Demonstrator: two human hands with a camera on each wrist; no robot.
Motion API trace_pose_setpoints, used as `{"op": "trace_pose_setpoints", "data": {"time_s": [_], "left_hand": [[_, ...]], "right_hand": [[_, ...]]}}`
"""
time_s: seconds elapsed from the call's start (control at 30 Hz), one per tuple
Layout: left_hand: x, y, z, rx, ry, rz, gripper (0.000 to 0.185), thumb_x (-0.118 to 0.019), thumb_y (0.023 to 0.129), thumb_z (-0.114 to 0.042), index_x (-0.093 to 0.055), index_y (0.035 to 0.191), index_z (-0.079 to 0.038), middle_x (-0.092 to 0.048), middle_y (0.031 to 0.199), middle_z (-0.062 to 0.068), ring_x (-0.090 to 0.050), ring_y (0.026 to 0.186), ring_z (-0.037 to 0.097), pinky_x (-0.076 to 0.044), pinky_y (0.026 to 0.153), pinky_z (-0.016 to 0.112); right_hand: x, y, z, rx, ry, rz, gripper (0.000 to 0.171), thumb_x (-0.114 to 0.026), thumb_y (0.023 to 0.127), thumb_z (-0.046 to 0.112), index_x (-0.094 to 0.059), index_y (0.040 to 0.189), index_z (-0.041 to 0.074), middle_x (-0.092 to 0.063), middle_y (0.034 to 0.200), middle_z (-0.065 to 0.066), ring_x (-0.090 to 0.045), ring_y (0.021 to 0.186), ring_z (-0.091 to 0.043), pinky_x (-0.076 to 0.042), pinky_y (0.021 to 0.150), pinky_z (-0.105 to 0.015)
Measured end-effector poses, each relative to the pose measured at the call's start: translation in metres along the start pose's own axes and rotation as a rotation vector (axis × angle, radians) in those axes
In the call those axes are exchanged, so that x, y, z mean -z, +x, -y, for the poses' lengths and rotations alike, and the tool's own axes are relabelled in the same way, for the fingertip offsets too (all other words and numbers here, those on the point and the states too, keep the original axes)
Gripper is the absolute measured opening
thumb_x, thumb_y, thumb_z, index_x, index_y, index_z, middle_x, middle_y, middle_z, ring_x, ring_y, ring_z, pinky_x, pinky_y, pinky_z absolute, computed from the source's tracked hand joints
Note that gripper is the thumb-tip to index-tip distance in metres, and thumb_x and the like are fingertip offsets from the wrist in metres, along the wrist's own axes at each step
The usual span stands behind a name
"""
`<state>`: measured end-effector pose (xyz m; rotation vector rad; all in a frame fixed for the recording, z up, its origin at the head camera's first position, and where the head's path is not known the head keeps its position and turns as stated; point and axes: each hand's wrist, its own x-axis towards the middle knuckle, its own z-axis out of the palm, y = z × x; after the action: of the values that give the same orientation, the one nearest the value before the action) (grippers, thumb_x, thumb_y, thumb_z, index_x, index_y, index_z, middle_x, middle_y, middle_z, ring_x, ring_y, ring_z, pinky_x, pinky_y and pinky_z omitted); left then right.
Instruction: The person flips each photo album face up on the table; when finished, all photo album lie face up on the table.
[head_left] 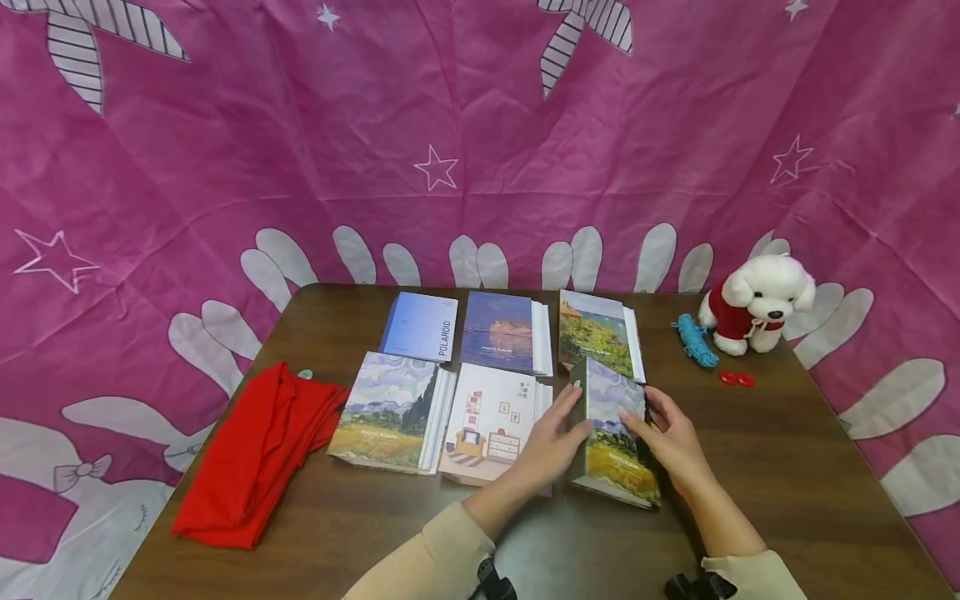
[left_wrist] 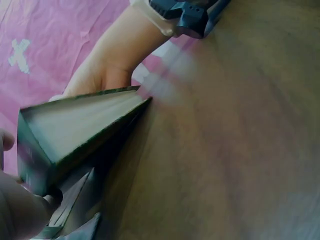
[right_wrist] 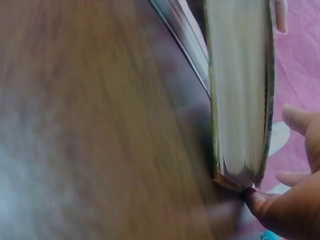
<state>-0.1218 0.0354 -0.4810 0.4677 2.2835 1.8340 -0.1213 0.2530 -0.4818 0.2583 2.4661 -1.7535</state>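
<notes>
A photo album with a painted wheat-field cover stands tilted on the brown table, front right of the other albums. My left hand grips its left, spine side and my right hand grips its right edge. In the left wrist view the album shows its pale page edge, with my left hand at its near corner and the right hand behind it. The right wrist view has the album's page block upright and my right hand with the thumb at its lower corner.
Several other albums lie flat in two rows, among them a blue Polaroid one and a room-picture one under my left wrist. A red cloth lies left. A white plush dog, blue cord and red buttons sit back right.
</notes>
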Motion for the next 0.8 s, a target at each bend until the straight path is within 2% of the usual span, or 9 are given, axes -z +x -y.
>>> {"op": "trace_pose_setpoints", "data": {"time_s": [0.2, 0.4, 0.5, 0.6, 0.7, 0.8], "left_hand": [[-0.006, -0.001, -0.001, 0.077, 0.021, -0.004, 0.068, -0.053, 0.101, -0.038, -0.031, 0.16, -0.014, -0.025, 0.166, 0.004, -0.027, 0.151, 0.029, -0.022, 0.122, 0.049], [-0.007, -0.002, -0.001, 0.161, -0.021, -0.002, 0.072, -0.052, 0.1, -0.038, -0.027, 0.16, -0.008, -0.025, 0.166, 0.006, -0.025, 0.151, 0.028, -0.019, 0.123, 0.048], [-0.007, -0.003, -0.002, 0.178, -0.034, -0.002, 0.072, -0.052, 0.101, -0.037, -0.026, 0.16, -0.006, -0.025, 0.166, 0.006, -0.024, 0.152, 0.027, -0.018, 0.123, 0.047], [-0.004, -0.004, -0.003, 0.17, -0.018, -0.004, 0.072, -0.053, 0.101, -0.036, -0.025, 0.16, -0.005, -0.025, 0.166, 0.007, -0.024, 0.151, 0.027, -0.019, 0.123, 0.046], [0.001, -0.004, -0.002, 0.125, 0.027, -0.007, 0.073, -0.053, 0.101, -0.034, -0.025, 0.159, 0.0, -0.026, 0.165, 0.012, -0.025, 0.151, 0.028, -0.021, 0.123, 0.045], [0.007, -0.005, -0.002, 0.07, 0.113, -0.009, 0.073, -0.053, 0.1, -0.034, -0.026, 0.158, 0.002, -0.026, 0.165, 0.016, -0.026, 0.151, 0.031, -0.022, 0.122, 0.046]], "right_hand": [[0.001, 0.001, 0.001, 0.017, -0.022, 0.006, 0.086, -0.071, 0.096, 0.034, -0.023, 0.158, -0.001, -0.021, 0.164, -0.024, -0.018, 0.151, -0.042, -0.019, 0.121, -0.057], [0.001, 0.003, 0.002, 0.013, -0.118, 0.024, 0.083, -0.067, 0.098, 0.039, -0.025, 0.158, 0.0, -0.02, 0.164, -0.026, -0.017, 0.151, -0.043, -0.02, 0.12, -0.058], [0.002, 0.002, 0.002, 0.017, -0.145, 0.035, 0.081, -0.064, 0.1, 0.041, -0.025, 0.158, -0.001, -0.02, 0.164, -0.027, -0.017, 0.151, -0.044, -0.02, 0.12, -0.058], [0.004, 0.002, 0.003, 0.022, -0.149, 0.042, 0.079, -0.061, 0.101, 0.041, -0.025, 0.158, -0.001, -0.02, 0.163, -0.028, -0.018, 0.15, -0.045, -0.022, 0.119, -0.058], [0.005, -0.001, 0.004, 0.028, -0.171, 0.052, 0.08, -0.06, 0.102, 0.043, -0.023, 0.158, 0.0, -0.019, 0.163, -0.03, -0.019, 0.15, -0.047, -0.024, 0.119, -0.058], [0.004, -0.005, 0.006, 0.061, -0.226, 0.047, 0.08, -0.061, 0.101, 0.043, -0.024, 0.158, -0.001, -0.02, 0.161, -0.032, -0.022, 0.148, -0.049, -0.025, 0.117, -0.059]]}}
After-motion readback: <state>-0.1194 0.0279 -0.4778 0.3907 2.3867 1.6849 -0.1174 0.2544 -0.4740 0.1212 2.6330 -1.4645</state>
